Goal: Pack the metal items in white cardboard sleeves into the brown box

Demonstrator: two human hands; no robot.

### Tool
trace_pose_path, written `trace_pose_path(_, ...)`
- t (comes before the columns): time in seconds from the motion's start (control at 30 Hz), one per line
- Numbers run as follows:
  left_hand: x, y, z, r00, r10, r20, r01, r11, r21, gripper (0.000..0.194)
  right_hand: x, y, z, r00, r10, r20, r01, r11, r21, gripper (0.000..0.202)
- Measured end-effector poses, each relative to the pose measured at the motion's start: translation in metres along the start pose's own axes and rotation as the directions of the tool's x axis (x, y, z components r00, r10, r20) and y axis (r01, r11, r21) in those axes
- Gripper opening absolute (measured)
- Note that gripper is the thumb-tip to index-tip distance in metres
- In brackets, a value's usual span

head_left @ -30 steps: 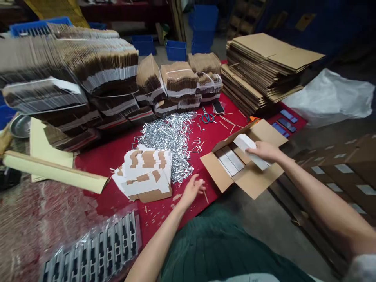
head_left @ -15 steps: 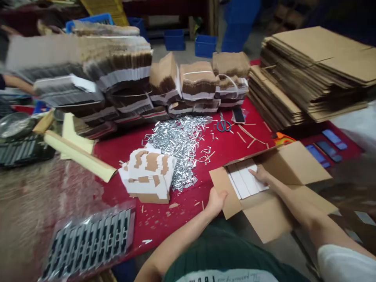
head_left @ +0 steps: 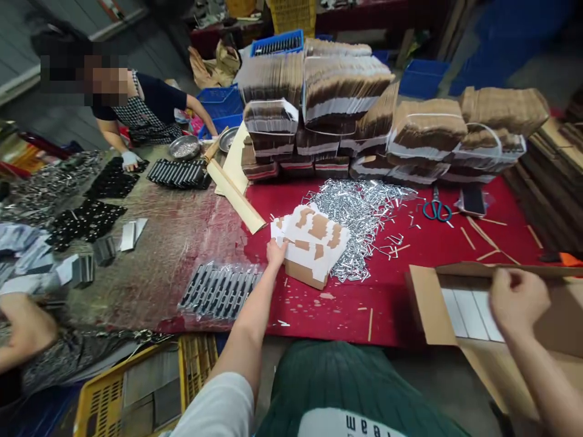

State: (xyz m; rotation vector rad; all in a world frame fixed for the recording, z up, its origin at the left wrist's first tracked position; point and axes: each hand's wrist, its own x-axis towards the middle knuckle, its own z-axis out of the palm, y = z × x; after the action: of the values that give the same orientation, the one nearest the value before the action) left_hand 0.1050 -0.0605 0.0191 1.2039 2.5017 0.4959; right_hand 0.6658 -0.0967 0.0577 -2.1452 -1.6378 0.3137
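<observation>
My left hand [head_left: 276, 252] is closed on the left edge of a loose stack of white-and-brown cardboard pieces [head_left: 314, 240] on the red tabletop. Over the open cardboard box [head_left: 430, 309] at the right, my right hand [head_left: 519, 300] is raised with its fingers curled in, and nothing shows in them. White pieces [head_left: 464, 312] lie side by side inside the box, partly covered by that hand. A heap of small bent metal pieces [head_left: 355, 212] spreads behind and beside the cardboard stack.
Bundled cardboard stacks [head_left: 346, 91] line the back. Scissors [head_left: 437, 206] and a phone [head_left: 472, 200] lie before them. A plastic-wrapped tray of parts [head_left: 221, 291] sits near the front edge. A co-worker [head_left: 146, 112] works at the far left; another person's hand [head_left: 30, 328] shows lower left.
My view has swung left. My left hand has gone from the box flap to the cardboard stack. My right hand has lifted off the white pieces and curled.
</observation>
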Motion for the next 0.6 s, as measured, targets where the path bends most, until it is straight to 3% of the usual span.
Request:
trace_pose_path(0.03,0.005,-0.004,0.0,0.999,0.017,0.031,-0.017,1.0,-0.001,0.046,-0.016,-0.052,0.003,0.984,-0.028,-0.174,0.029,1.0,-0.001,0.062)
trace_pose_path(0.07,0.007,-0.007,0.001,0.998,0.033,0.048,-0.033,0.999,-0.004,0.041,-0.035,-0.105,0.015,0.976,-0.15,-0.158,0.158,0.987,0.033,0.054)
trace_pose_path(0.1,0.006,-0.009,0.001,0.997,0.049,0.052,-0.049,0.999,-0.007,0.036,-0.055,-0.155,0.034,0.953,-0.295,-0.063,0.299,0.951,0.076,0.048)
trace_pose_path(0.17,-0.001,-0.012,-0.001,0.996,0.078,0.051,-0.077,0.997,-0.027,0.031,-0.094,-0.241,0.088,0.844,-0.529,0.084,0.523,0.848,0.089,0.043)
trace_pose_path(0.23,-0.014,-0.015,-0.004,0.994,0.1,0.043,-0.097,0.993,-0.074,0.031,-0.123,-0.297,0.144,0.712,-0.678,0.183,0.687,0.726,0.018,0.049)
trace_pose_path(0.33,-0.035,-0.02,-0.011,0.992,0.093,0.08,-0.074,0.974,-0.216,0.029,-0.14,-0.332,0.197,0.596,-0.759,0.262,0.8,0.589,-0.114,0.06)
trace_pose_path(0.4,-0.049,-0.024,-0.018,0.983,0.109,0.144,-0.049,0.929,-0.367,0.022,-0.138,-0.336,0.202,0.535,-0.794,0.29,0.844,0.515,-0.146,0.055)
trace_pose_path(0.53,-0.081,-0.036,-0.045,0.896,0.321,0.307,0.008,0.679,-0.735,0.017,-0.134,-0.333,0.164,0.298,-0.886,0.356,0.952,0.302,-0.044,0.052)
trace_pose_path(0.6,-0.103,-0.044,-0.061,0.868,0.387,0.311,0.037,0.575,-0.817,0.02,-0.14,-0.327,0.137,0.208,-0.885,0.416,0.967,0.251,0.051,0.056)
